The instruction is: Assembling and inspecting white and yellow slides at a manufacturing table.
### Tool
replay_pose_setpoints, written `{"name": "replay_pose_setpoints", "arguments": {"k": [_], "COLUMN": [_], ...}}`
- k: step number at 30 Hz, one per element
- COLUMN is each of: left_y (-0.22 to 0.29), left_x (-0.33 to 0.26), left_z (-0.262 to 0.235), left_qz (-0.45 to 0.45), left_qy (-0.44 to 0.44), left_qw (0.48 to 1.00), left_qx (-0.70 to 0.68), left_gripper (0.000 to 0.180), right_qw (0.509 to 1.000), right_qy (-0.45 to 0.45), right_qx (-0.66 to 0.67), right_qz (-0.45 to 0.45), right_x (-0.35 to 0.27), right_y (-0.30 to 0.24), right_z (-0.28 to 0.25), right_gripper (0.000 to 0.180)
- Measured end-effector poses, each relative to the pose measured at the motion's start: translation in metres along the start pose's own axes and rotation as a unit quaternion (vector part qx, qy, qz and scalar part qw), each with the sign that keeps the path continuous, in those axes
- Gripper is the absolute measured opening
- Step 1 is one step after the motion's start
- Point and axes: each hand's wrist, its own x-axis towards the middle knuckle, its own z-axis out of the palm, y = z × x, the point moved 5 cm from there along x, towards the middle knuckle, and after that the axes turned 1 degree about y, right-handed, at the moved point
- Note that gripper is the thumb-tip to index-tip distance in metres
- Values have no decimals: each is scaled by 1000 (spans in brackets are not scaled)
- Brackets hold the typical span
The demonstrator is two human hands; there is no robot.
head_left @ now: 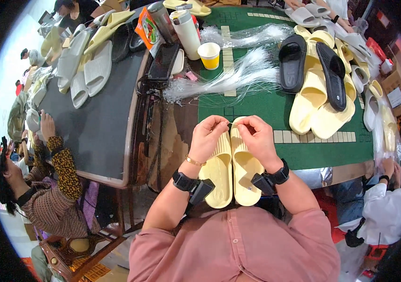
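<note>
Head view: right hand (258, 136) over yellow slipper (247, 181); black slipper (290, 82) lettered.

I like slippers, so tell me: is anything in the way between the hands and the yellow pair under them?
Nothing I can see. The left hand and right hand hover around the far end of the yellow pair, with what looks like a thin strand between them.

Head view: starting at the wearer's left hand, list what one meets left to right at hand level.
Wearer's left hand, thin strand, wearer's right hand, piled pale yellow slides, grey slide, another pale yellow slide.
</note>
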Motion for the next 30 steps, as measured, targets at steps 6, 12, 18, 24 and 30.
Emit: {"name": "replay_pose_setpoints", "arguments": {"k": [6, 12, 18, 24, 30], "left_y": [5, 19, 15, 7, 7], "left_x": [0, -4, -5, -4, 1], "left_z": [1, 3, 8, 7, 5], "left_qz": [17, 55, 88, 79, 63], "left_qy": [-4, 19, 5, -12, -28], "left_qw": [999, 993, 986, 989, 989], "left_qx": [40, 103, 144, 128, 131], "left_gripper": [13, 12, 14, 18, 18], "right_qw": [1000, 1000, 998, 999, 999], "right_qy": [-14, -20, -23, -35, -38], "right_qx": [-17, -11, -52, -33, -28], "right_qz": [6, 4, -17, -2, 3], "right_x": [1, 3, 0, 0, 1], "right_y": [-4, -6, -5, -5, -5], "right_z": [3, 4, 2, 4, 5], "right_gripper": [8, 7, 6, 5, 4]}}
